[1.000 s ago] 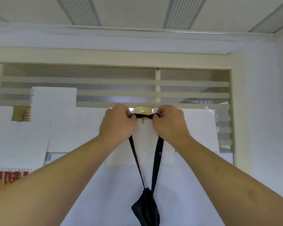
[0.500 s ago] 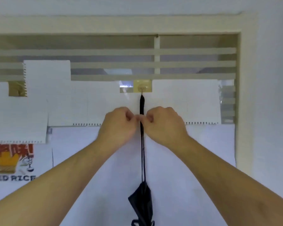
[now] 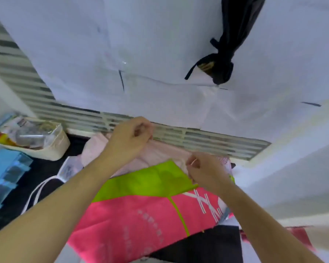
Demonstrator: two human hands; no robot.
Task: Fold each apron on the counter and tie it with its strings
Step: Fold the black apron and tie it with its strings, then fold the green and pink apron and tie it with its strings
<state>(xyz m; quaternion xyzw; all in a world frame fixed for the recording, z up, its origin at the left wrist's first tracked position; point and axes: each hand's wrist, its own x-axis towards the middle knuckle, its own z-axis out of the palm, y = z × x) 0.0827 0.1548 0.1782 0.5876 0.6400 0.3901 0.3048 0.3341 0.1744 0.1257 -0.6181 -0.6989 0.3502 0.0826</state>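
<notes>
Both hands down on pale pink apron [image 3: 156, 154] at counter's back edge.
Left hand [image 3: 130, 138] was curled, pinching pink cloth; right hand [image 3: 201, 168] pinched a thin pale string. Pink apron's long axis ran left-right along the slatted vent [image 3: 207, 137], over a green-and-pink apron [image 3: 150, 205]; white print there blurred, unreadable. Tied black apron [image 3: 228, 44] hung vertical on the wall.

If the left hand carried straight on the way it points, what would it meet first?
Probably the slatted grille at the counter's back edge: the left hand, over the pale pink apron, points at it. Depth is unclear.
</notes>
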